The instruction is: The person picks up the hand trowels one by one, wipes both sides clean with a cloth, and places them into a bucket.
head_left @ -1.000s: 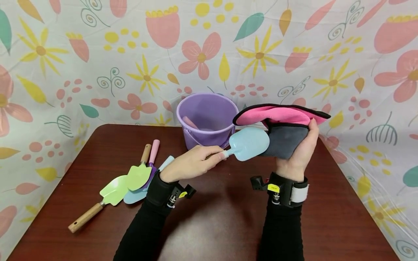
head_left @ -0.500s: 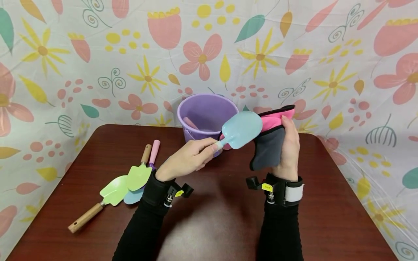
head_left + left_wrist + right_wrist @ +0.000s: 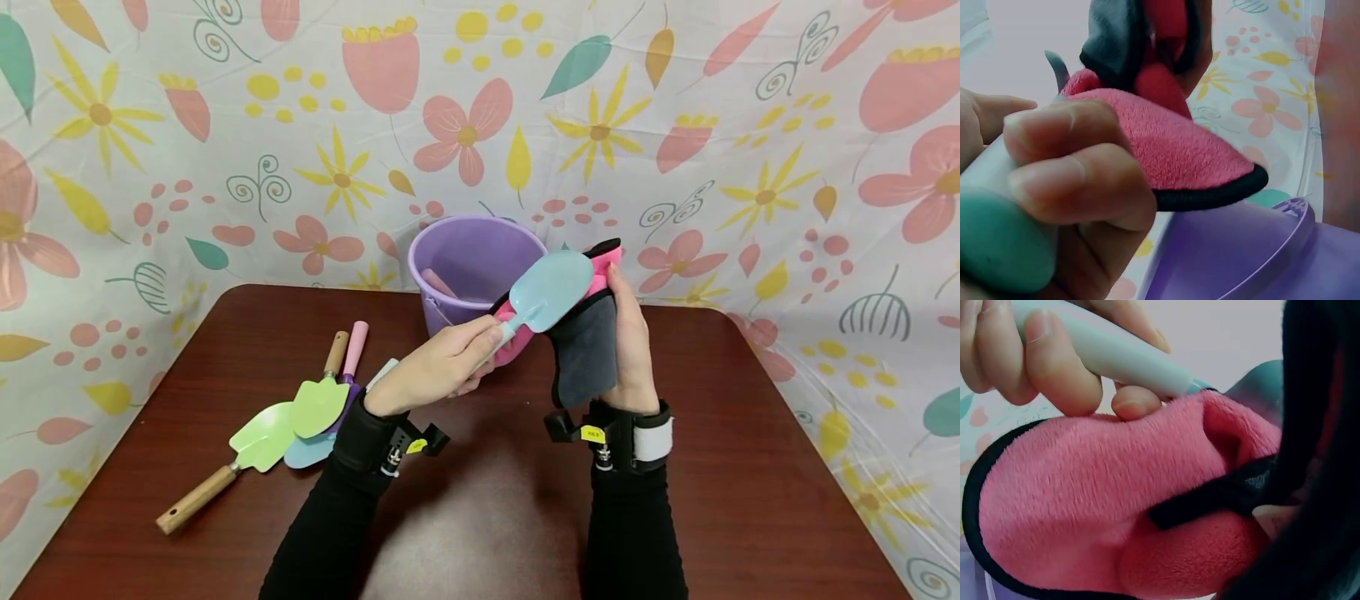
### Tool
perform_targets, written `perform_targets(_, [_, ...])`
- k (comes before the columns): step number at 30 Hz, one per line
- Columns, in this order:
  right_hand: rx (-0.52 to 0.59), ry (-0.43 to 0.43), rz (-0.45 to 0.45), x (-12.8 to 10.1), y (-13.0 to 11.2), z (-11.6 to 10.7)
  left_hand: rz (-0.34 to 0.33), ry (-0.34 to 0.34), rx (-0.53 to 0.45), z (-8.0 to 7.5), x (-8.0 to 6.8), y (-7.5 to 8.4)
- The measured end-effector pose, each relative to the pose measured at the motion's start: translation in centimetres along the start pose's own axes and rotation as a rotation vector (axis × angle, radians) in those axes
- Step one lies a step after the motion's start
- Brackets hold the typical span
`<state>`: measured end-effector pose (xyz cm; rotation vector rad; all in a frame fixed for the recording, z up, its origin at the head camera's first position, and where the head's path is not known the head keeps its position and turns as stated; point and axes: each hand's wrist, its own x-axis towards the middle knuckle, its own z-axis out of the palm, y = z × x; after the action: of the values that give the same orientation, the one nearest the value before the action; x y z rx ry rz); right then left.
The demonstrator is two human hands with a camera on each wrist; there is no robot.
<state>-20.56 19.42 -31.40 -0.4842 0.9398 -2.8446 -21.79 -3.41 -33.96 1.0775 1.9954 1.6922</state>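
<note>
My left hand grips the handle of a light blue hand trowel, its blade raised toward the upper right. The pale handle crosses the right wrist view. My right hand holds a pink and grey cloth with black edging, behind and under the blade. In the right wrist view, the plush pink side lies right along the handle and the left fingertips. A flap of the pink cloth reaches past the left fingers in the left wrist view.
Behind the hands stands a purple bucket with a pink piece inside. On the left of the brown table lie two green trowels with wooden handles, over a purple one with a pink handle and a light blue blade.
The right hand has moved left with the cloth, which has folded and now runs behind the trowel to the left hand. The trowel blade has risen and shifted slightly left.
</note>
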Motion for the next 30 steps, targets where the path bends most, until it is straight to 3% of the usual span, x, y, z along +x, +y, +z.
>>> perform_targets(5, [0.053,0.037,-0.018,0.1,0.2,0.2,-0.023,-0.033,-0.032,0.5,0.2,0.0])
perform_targets(13, [0.026,0.113,-0.176,0.3,0.1,0.3,-0.068,-0.058,-0.012,0.5,0.2,0.1])
perform_targets(18, [0.078,0.061,-0.202,0.2,-0.4,0.2,-0.082,-0.065,0.029,0.3,0.2,0.0])
perform_targets(25, [0.123,0.014,-0.165,-0.3,-0.9,0.3,-0.097,-0.014,0.072,-0.3,0.2,-0.3])
perform_targets(28, [0.073,0.018,-0.193,-0.4,-1.0,0.6,-0.104,0.028,0.115,-0.6,0.1,-0.4])
perform_targets(30, [-0.018,0.037,-0.237,-0.4,-1.1,0.7,-0.103,0.058,0.15,-0.7,0.0,-0.5])
